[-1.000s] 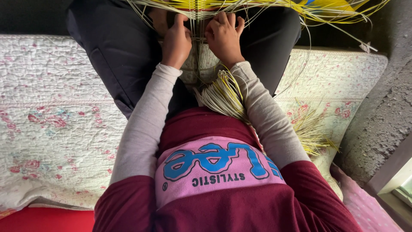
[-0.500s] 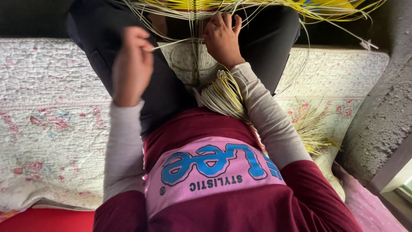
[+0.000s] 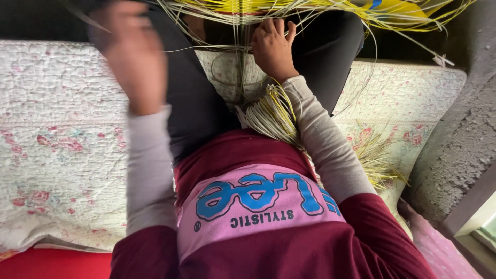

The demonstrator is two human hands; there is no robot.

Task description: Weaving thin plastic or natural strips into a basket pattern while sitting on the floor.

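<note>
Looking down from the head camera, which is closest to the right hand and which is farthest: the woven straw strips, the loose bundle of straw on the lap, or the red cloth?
From the right hand:
1. Woven straw strips, touching the fingers, at the top.
2. Loose straw bundle, just below the wrist, on the lap.
3. Red cloth, far off in the bottom left corner, under the flowered quilt.

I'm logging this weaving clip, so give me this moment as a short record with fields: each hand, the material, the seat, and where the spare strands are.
left hand: raised off the work, motion-blurred, seems to pull a thin strand; grip unclear
right hand: fingers pressed on the woven strips at the top of the view
material: thin yellow and pale strips, loose ends fanning outward
spare strands: bundle on the lap, by the right forearm
seat: quilted floral cushion
beside seat: rough grey wall on the right
</note>
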